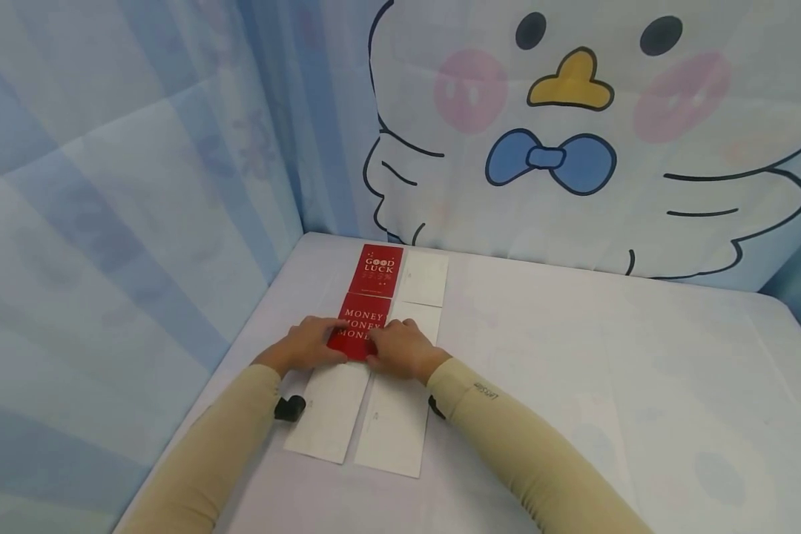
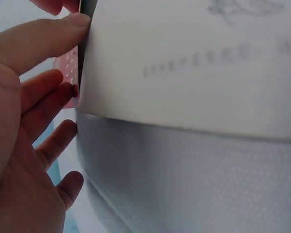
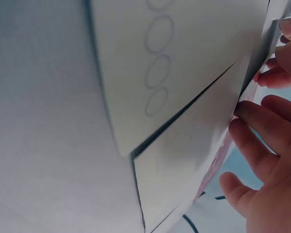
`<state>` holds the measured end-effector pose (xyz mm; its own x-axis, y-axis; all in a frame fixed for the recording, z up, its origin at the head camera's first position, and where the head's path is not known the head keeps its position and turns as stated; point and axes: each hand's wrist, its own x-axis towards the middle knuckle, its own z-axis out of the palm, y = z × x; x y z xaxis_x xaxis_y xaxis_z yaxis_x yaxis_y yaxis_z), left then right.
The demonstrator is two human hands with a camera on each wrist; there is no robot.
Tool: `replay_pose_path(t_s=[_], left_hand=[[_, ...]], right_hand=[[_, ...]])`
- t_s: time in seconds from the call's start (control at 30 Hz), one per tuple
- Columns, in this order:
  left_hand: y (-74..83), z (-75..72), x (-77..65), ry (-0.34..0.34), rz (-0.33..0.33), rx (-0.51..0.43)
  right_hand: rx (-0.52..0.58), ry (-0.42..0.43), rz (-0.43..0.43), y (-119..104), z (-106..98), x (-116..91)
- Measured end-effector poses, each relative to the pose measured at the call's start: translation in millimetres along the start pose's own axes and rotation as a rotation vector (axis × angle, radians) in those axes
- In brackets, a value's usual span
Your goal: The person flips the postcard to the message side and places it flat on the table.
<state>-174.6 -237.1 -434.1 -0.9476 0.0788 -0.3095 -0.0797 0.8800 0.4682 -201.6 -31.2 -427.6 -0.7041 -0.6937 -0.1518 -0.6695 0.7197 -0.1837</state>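
Observation:
A red envelope printed MONEY [image 1: 363,314] lies in the left column, between both hands in the head view. My left hand [image 1: 305,344] holds its left edge and near corner, thumb toward me; in the left wrist view the thumb [image 2: 43,41] and forefinger meet at its edge, the other fingers loosely bent. The right hand [image 1: 403,350] holds the opposite edge, partly covering the lettering. Beyond it lies a second red envelope printed GOOD LUCK [image 1: 377,271]. White envelopes lie nearer me, one on the left [image 1: 330,411] and one on the right [image 1: 394,426].
Two more white envelopes, one far [image 1: 424,278] and one in the middle [image 1: 427,317], continue the right column. They lie on a white-covered table [image 1: 607,393]. A blue-striped curtain [image 1: 107,222] rises on the left, and a cartoon-printed cloth [image 1: 494,215] hangs behind.

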Motion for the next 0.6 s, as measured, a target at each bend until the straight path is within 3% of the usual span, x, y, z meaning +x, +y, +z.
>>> replay_pose_path(t_s=[0.43, 0.6], left_hand=[[-0.8, -7.7, 0.5, -0.008, 0.026, -0.106], [-0.1, -6.6, 6.3, 0.039, 0.018, -0.081]], right_hand=[[0.027, 0.033, 0.035, -2.4, -2.3, -1.1], [0.035, 0.031, 0.055, -0.8, -3.4, 0.1]])
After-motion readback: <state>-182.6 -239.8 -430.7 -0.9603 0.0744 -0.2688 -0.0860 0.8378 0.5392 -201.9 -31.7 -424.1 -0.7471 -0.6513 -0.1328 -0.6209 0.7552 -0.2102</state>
